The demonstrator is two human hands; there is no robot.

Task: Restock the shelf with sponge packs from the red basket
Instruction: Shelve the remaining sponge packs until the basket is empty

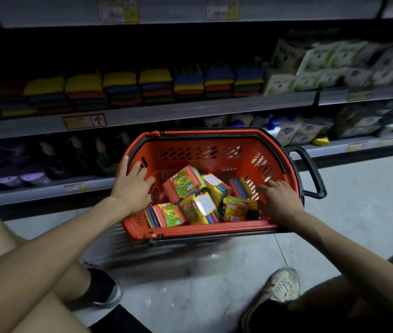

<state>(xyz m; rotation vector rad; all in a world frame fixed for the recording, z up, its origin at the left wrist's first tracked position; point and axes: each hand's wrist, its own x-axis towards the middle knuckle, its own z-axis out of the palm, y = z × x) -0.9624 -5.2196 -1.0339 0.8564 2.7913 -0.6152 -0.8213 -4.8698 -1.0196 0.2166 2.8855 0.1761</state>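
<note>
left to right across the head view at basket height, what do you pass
left hand on the left side of the red basket → sponge packs piled inside it → right hand reaching in from the right side → black handle sticking out of the basket's right end

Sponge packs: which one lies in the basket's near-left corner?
The green-and-yellow-fronted pack beside the left hand; the others pile toward the middle and right of the red basket.

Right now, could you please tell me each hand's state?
Left hand: open, on the red basket wall.
Right hand: among sponge packs; grip cannot be told.
</note>
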